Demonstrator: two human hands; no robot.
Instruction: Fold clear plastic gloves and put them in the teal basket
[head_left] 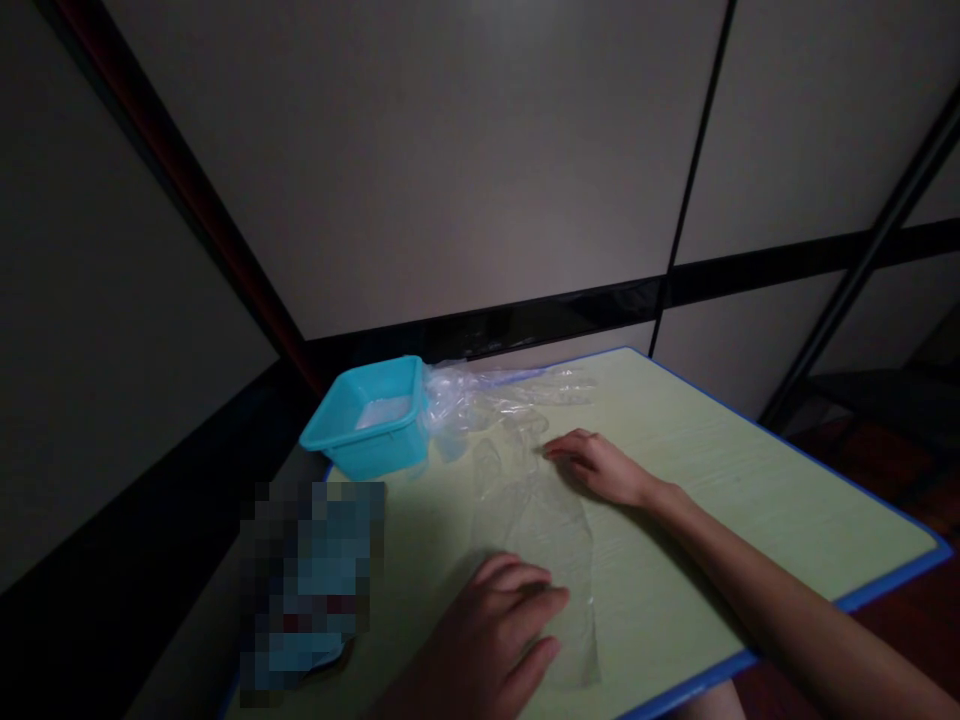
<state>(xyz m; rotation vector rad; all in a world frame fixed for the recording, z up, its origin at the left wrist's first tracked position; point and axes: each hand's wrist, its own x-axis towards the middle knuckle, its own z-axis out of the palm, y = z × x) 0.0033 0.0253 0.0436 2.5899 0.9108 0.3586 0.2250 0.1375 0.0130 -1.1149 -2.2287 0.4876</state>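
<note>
Head view — clear plastic glove (551, 525) lies flat under left hand (487, 625) and right hand (600, 465) — each grip spread open, clasping nothing.

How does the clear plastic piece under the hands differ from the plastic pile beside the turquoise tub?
The plastic piece lies flat; the plastic pile is crumpled. The left hand and right hand touch the piece; the pile lies untouched beside the turquoise tub. Both are clear.
</note>
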